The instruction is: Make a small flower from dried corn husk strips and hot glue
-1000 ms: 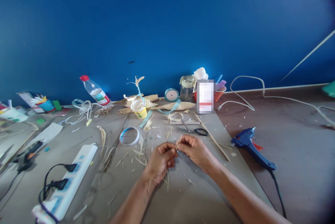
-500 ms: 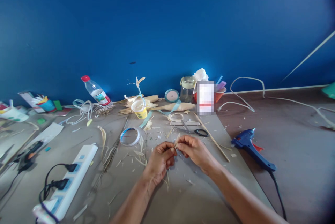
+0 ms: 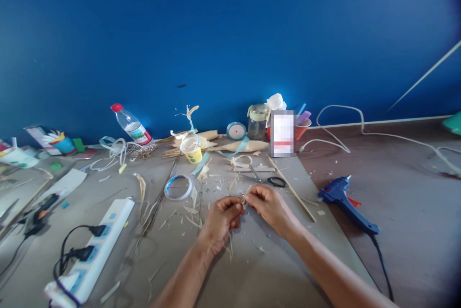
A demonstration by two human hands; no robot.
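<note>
My left hand (image 3: 220,221) and my right hand (image 3: 269,206) meet fingertip to fingertip over the grey table. Both are closed in a pinch on a small pale strip of dried husk (image 3: 246,194) that sticks up between them. Thin husk fibres hang down under my left hand. Scraps and shavings of husk (image 3: 190,212) lie scattered around both hands. Just beyond my right hand lie black-handled scissors (image 3: 271,181), and a long thin wooden stick (image 3: 291,188) lies to its right.
A blue glue gun (image 3: 346,205) lies right. A tape ring (image 3: 178,187) and a white power strip (image 3: 103,243) are left. At the back stand a plastic bottle (image 3: 131,125), a yellow cup (image 3: 191,148), a jar (image 3: 257,121), an orange bowl (image 3: 301,128) and a white cable (image 3: 363,130).
My hands stay together at the same spot. The husk strip between the fingertips has tilted slightly to the right, with small finger movements.
</note>
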